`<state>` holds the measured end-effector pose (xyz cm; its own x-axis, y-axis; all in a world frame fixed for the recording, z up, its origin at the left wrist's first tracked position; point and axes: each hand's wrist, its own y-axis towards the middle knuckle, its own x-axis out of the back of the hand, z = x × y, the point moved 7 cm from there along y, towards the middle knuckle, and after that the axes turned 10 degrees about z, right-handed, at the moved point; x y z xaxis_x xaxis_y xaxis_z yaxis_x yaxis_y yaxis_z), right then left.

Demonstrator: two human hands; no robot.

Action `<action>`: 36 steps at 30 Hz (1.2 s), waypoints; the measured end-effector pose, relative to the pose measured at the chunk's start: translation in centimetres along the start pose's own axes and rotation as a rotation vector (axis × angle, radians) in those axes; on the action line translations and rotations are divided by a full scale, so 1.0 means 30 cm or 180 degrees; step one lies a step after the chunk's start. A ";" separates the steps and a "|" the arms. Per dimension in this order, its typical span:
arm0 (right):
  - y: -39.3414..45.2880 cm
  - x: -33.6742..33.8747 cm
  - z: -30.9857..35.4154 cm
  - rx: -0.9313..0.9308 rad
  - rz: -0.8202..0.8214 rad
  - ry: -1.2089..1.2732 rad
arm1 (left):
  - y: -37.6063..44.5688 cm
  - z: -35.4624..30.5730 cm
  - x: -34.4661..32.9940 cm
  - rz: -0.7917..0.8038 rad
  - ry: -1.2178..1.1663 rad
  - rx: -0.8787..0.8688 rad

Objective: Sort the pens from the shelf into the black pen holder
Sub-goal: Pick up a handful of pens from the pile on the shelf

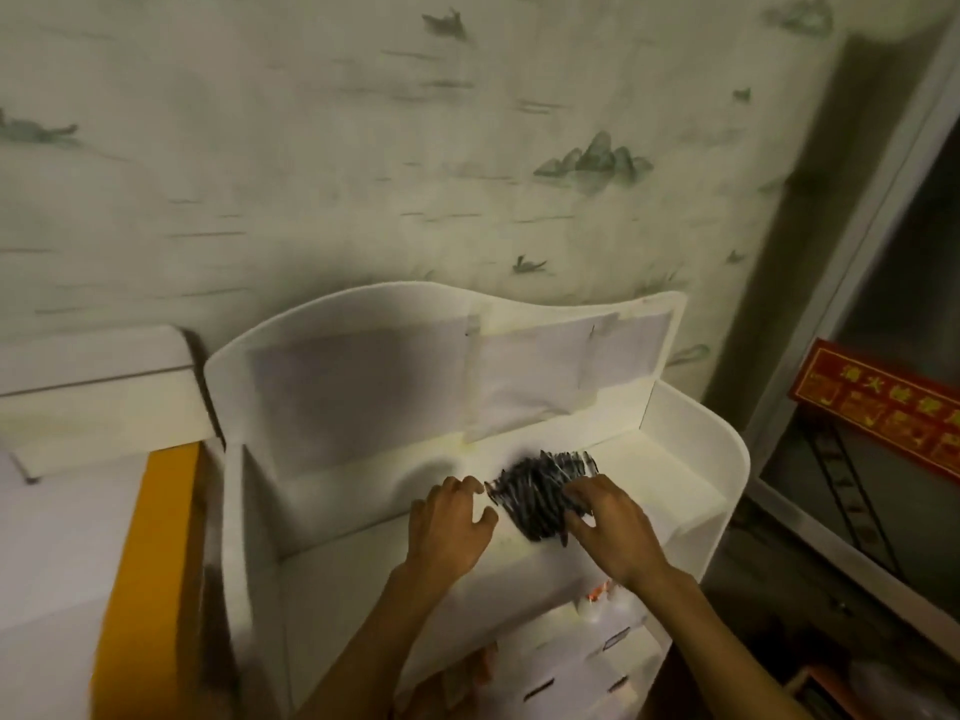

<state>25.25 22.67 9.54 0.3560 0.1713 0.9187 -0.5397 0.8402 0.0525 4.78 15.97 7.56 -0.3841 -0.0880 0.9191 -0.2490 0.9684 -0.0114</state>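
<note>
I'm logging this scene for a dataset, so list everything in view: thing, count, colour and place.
pile of dark pens: one heap, count unclear, black with pale flecks, on the top shelf between the hands.
white plastic shelf unit: one, white, centre, against the wall.
patterned wallpaper: pale with grey-green ink motifs, behind the shelf.
red sign with gold lettering: one, right edge.
orange panel: one, left of the shelf.
small items on the lower shelves: blurred, white and orange, below the top shelf.
black pen holder: not in view.
left hand: open, beside the pile's left edge.
right hand: fingers spread on the pile's right side.
</note>
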 end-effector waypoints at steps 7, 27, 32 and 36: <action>0.214 -0.057 -0.075 0.0353 0.0233 -0.0046 | 0.051 0.009 -0.235 0.0500 -0.0055 0.0349; 0.452 0.012 -0.477 0.0961 0.0504 0.0285 | 0.424 -0.126 -0.461 0.0235 -0.0731 0.1740; 0.468 0.009 -0.498 0.1000 0.0542 0.0292 | 0.458 -0.129 -0.463 0.0340 -0.0565 0.1710; 0.481 -0.012 -0.465 0.1124 0.0574 0.0317 | 0.473 -0.114 -0.454 0.0407 -0.0393 0.1767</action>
<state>27.97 41.90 4.51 0.2945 0.3634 0.8839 -0.8228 0.5668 0.0411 9.50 31.72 -3.76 -0.5342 -0.0371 0.8445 -0.6099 0.7087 -0.3546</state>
